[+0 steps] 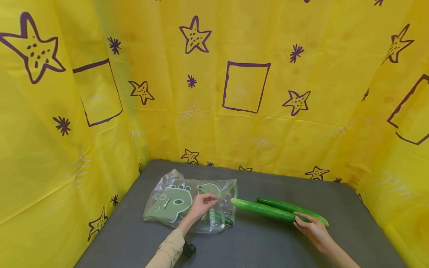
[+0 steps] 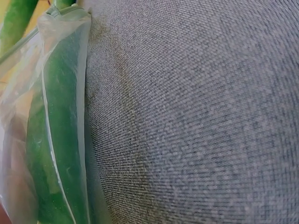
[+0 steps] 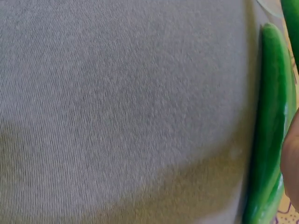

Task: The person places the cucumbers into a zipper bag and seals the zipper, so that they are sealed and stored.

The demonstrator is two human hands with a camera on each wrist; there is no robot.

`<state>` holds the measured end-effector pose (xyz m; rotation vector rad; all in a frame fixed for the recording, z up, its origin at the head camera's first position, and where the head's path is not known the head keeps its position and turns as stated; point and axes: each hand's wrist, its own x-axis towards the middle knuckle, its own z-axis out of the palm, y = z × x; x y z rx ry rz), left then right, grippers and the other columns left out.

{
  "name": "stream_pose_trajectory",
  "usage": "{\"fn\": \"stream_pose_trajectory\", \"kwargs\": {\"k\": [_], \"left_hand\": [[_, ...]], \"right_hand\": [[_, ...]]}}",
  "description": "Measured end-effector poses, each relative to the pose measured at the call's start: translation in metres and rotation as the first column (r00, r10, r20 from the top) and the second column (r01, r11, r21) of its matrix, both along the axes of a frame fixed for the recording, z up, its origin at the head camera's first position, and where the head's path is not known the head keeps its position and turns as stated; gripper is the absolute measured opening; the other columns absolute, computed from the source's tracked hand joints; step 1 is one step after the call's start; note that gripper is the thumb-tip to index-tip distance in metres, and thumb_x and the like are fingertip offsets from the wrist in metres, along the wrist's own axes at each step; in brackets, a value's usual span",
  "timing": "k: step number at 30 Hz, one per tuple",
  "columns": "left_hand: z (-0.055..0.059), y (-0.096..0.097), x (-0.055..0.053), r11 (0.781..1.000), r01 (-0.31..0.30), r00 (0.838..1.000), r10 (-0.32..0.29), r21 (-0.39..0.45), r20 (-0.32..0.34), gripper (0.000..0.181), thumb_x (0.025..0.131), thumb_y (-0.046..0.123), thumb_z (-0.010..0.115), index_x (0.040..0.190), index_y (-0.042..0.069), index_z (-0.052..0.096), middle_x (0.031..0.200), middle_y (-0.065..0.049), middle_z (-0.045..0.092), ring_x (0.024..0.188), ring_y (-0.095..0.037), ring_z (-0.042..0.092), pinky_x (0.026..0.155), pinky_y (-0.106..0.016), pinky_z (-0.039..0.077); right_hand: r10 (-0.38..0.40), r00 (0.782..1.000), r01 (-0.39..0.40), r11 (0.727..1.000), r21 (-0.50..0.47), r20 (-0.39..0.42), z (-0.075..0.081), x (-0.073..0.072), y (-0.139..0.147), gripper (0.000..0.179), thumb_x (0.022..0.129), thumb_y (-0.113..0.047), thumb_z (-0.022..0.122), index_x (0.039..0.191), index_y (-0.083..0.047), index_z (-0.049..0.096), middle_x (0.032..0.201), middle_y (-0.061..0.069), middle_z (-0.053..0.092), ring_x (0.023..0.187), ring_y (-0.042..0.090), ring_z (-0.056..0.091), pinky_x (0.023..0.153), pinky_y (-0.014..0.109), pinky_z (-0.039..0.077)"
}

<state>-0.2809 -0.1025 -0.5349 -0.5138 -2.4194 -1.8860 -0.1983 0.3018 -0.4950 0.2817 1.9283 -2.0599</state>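
Note:
A clear zip bag [image 1: 157, 193] with a green cartoon print lies on the grey table, its zip edge facing right. Through its film a cucumber [image 2: 65, 121] shows inside. My left hand [image 1: 201, 206] is over the bag's right part, thumb and fingertips pinching the upper film near the opening. My right hand [image 1: 313, 229] grips a long green cucumber [image 1: 264, 210] near its right end, the paler tip pointing left, close to the bag's zip edge. Just behind it another cucumber [image 1: 285, 206] lies on the table; in the right wrist view it runs along the right edge.
The grey table [image 1: 261, 247] has yellow curtains [image 1: 248, 141] with purple stars hanging along its back and sides. A small black object [image 1: 190, 250] shows beside the left sleeve, near the front.

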Motion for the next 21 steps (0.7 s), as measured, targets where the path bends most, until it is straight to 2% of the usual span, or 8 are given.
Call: {"fn": "stream_pose_trajectory", "kwargs": {"k": [7, 14, 21], "left_hand": [[-0.001, -0.001, 0.000, 1.000, 0.005, 1.000, -0.004, 0.011, -0.015, 0.015, 0.085, -0.003, 0.063, 0.097, -0.013, 0.066, 0.094, -0.029, 0.068, 0.084, -0.027, 0.070, 0.071, -0.019, 0.055], [0.003, -0.001, 0.001, 1.000, 0.002, 1.000, -0.003, 0.018, 0.004, 0.015, 0.086, 0.001, 0.065, 0.097, -0.009, 0.068, 0.094, -0.026, 0.070, 0.083, -0.017, 0.070, 0.072, -0.020, 0.055], [0.003, -0.002, 0.003, 0.999, 0.013, 1.000, -0.013, 0.044, 0.007, 0.017, 0.086, 0.004, 0.066, 0.097, -0.009, 0.067, 0.096, -0.026, 0.070, 0.085, -0.018, 0.070, 0.074, -0.020, 0.055]], "right_hand": [[-0.027, 1.000, 0.027, 0.999, 0.021, 0.002, -0.005, -0.001, -0.014, 0.046, 0.091, -0.009, 0.061, 0.132, 0.007, 0.048, 0.152, 0.031, 0.007, 0.089, 0.001, 0.064, 0.101, 0.037, 0.047], [-0.026, 0.999, 0.027, 0.997, 0.067, -0.020, -0.009, -0.004, -0.029, 0.051, 0.091, -0.009, 0.061, 0.135, 0.012, 0.043, 0.149, 0.033, 0.015, 0.091, 0.004, 0.064, 0.099, 0.038, 0.048], [-0.041, 0.998, 0.044, 0.996, 0.073, -0.047, -0.016, -0.007, -0.045, 0.048, 0.089, -0.005, 0.062, 0.132, 0.013, 0.046, 0.148, 0.035, 0.020, 0.091, 0.004, 0.064, 0.096, 0.035, 0.051]]}}
